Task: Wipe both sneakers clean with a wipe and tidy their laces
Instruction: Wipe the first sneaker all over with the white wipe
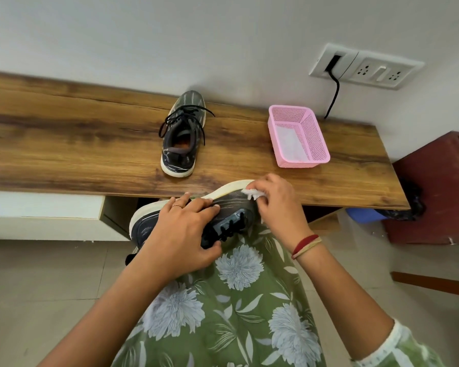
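One dark grey sneaker [182,133] with a white sole stands upright on the wooden shelf [64,144], its black laces loose and trailing over the sides. The second sneaker [231,205] lies on its side against my lap, just below the shelf's front edge, sole turned away from me. My left hand [182,234] grips it across the middle, fingers over the sole edge and thumb near the laces. My right hand [276,205] pinches a crumpled white wipe [252,193] and holds it against the toe end beside the sole.
A pink perforated basket [316,144] holding something white sits on the shelf to the right. A black cable [334,94] hangs from a wall socket plate [366,66] behind it. A dark red cabinet [435,194] stands at the far right, with a blue item under the shelf.
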A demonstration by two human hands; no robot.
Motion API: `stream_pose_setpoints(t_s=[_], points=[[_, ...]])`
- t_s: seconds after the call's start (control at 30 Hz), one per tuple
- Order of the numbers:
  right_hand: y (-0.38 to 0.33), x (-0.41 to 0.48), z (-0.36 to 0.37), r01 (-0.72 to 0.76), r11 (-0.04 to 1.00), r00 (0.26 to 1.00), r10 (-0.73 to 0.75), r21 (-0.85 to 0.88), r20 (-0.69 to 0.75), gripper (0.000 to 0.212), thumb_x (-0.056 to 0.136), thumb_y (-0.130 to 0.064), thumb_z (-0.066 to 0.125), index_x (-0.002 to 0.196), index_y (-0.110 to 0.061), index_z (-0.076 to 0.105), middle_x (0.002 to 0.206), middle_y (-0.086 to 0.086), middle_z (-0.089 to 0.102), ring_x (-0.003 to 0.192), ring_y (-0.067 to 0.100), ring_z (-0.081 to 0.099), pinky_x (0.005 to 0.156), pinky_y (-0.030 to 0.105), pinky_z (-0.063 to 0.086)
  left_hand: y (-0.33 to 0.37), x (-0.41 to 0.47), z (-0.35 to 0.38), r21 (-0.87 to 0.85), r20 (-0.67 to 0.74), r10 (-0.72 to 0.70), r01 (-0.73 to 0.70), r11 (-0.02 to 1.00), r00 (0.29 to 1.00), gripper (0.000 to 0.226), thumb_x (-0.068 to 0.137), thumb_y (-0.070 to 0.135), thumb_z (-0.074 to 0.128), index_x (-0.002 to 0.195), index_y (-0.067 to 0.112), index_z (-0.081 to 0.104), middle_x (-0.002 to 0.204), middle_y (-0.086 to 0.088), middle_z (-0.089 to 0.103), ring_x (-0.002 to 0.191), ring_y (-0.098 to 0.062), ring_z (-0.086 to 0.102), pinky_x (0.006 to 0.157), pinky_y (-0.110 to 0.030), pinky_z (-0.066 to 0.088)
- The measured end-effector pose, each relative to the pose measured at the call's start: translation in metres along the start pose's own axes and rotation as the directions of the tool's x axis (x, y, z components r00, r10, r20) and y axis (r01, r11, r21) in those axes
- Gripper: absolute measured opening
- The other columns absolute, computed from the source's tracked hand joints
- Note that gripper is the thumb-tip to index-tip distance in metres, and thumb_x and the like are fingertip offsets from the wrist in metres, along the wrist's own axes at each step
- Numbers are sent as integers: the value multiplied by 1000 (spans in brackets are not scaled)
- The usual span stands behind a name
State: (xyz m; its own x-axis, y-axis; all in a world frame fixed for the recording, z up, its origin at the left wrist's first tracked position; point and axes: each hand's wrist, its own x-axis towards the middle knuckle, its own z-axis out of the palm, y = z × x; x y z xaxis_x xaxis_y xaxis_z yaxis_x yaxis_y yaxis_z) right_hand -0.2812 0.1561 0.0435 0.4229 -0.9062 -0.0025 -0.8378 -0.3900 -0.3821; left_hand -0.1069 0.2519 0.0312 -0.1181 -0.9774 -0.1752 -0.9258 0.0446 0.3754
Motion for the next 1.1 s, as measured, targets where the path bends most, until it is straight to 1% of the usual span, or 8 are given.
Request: stream_pose_setpoints(t_s=[0.17,0.3,0.47,0.6,0.7,0.77,0.97,1.1], points=[[-22,-11,2,225,974,963,-221,-9,154,25,89,-5,51,103,-17,68,98,0,58,96,17,49,86,31,40,-3,2,4,-1,31,28,-28,1000,999,70,71,54,43,125,15,61,123,-6,62,114,-34,58,94,-47,47],[-3,1,-3,19,993,1000,-20,-113,-4,25,92,-8,49,107,-19,67,94,-1,54,92,16,49,84,28,40,-3,-1,-6,11,59,51,-51,999,997,82,72,64,29,139,21,49,142,-2,49,132,-29,44,109,-40,35],[-27,-14,7,325,932,945,-312,-162,100,30,81,-3,40,84,-12,69,79,4,58,75,23,55,64,35,49,-23,-4,-29,-63,234,200,-191,980,951,93,61,54,17,149,28,25,157,5,19,145,-15,19,116,-30,21],[-6,-2,-1,60,981,998,-62,-184,-2,26,91,-3,50,105,-15,66,92,1,55,86,18,51,79,32,45,-35,-7,-20,109,289,222,-262,959,931,87,72,41,36,151,34,-1,158,12,-7,146,-11,-2,117,-27,-2],[-20,-10,4,89,991,996,-87,-96,32,26,90,-4,49,106,-16,66,94,0,53,88,16,48,80,29,41,-35,-3,-11,194,145,252,-277,941,957,91,68,16,72,148,24,29,154,-1,29,137,-22,37,111,-33,28],[-30,-22,8,185,982,982,-182,-43,57,27,87,-1,51,103,-15,67,96,1,57,92,18,50,82,31,44,-31,-3,-4,249,1,225,-218,944,974,92,46,9,87,132,14,55,127,-8,61,105,-25,66,82,-31,54],[-4,-2,-2,-154,976,970,179,153,-164,28,87,-3,56,108,-17,66,106,-2,66,90,13,59,85,27,45,1,-3,13,310,-133,16,26,950,991,70,64,11,79,130,6,55,106,-16,66,96,-34,66,81,-41,53],[-22,-8,11,-58,993,995,66,99,-74,27,87,-1,54,105,-16,68,100,1,62,91,16,53,87,30,42,-3,9,10,259,-216,-16,73,963,976,58,65,0,75,122,3,62,97,-19,69,91,-37,68,78,-42,55]])
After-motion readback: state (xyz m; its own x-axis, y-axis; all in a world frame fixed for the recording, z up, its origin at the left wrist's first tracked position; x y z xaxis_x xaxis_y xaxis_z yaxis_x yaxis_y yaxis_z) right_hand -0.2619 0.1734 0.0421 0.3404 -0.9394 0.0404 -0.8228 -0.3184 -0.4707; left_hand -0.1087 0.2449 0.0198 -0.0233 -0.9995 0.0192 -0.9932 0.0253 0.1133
